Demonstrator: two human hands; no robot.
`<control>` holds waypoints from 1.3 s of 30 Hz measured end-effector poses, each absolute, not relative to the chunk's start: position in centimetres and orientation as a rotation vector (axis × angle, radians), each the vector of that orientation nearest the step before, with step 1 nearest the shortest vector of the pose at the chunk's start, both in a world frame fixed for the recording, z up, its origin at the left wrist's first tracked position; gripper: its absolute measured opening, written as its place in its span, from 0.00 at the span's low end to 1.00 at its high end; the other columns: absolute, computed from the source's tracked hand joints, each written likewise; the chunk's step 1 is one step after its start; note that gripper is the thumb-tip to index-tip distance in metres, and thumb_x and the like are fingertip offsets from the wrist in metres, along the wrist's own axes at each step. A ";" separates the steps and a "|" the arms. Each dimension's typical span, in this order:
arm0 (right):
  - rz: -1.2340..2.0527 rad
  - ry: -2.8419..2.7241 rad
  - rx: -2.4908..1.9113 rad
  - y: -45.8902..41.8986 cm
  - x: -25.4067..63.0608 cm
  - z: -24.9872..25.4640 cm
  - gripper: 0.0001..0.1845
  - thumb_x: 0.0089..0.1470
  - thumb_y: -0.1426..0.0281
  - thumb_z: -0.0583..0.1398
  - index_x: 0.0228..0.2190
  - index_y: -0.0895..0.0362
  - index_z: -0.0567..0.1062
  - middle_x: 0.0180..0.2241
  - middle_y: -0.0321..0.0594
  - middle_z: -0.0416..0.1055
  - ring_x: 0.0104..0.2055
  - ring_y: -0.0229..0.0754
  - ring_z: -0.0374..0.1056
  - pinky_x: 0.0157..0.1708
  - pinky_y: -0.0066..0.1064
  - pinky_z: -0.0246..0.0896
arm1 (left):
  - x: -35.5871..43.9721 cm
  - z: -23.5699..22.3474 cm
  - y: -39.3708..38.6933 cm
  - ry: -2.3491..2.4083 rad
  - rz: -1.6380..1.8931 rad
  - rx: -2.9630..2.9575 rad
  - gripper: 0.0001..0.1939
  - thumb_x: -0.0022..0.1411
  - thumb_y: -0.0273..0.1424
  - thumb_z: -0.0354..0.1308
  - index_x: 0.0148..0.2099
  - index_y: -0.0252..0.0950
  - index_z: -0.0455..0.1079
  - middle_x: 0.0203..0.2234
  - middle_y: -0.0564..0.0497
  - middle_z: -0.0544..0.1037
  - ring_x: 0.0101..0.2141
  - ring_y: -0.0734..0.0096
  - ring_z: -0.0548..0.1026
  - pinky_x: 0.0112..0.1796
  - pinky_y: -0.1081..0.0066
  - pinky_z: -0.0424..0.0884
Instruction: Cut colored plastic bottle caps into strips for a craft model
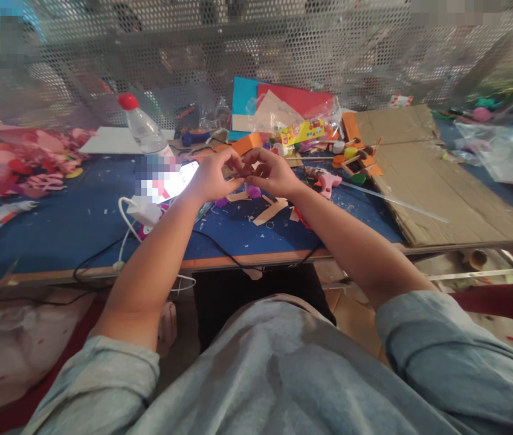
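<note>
My left hand [218, 175] and my right hand [272, 172] meet above the blue table, fingertips bent together in pinches. Whatever small thing they hold between them is too small and hidden to name. Beneath them lie tan paper scraps [271, 211] and a purple piece [254, 191]. A lit phone [179, 181] lies left of my left hand, beside a clear bottle with a red cap [128, 101]. To the right of my right hand rests a pink glue gun [329, 181], a clear glue stick reaching from it.
Flattened cardboard [455, 181] covers the table's right side. Pink and red cut-outs [20, 160] pile up at the left, near a white tube [2, 219]. Coloured sheets [301, 99] and paint pots [350, 153] sit behind my hands. A black cable [224, 248] crosses the front; perforated metal [183, 54] stands behind.
</note>
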State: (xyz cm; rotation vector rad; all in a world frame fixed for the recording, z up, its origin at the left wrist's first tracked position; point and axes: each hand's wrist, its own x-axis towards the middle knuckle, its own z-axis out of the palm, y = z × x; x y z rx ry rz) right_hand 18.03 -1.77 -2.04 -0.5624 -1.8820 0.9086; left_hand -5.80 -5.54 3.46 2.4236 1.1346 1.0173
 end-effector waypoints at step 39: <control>0.934 -1.928 -0.561 -1.8 17.7 -2.4 0.26 0.58 0.59 0.74 0.52 0.55 0.73 0.45 0.40 0.80 0.33 0.33 0.67 0.35 0.32 0.67 | -5.7 4.4 -5.8 1.189 0.924 2.464 0.09 0.56 0.29 0.66 0.36 0.40 0.69 0.37 0.49 0.83 0.42 0.59 0.81 0.48 0.59 0.74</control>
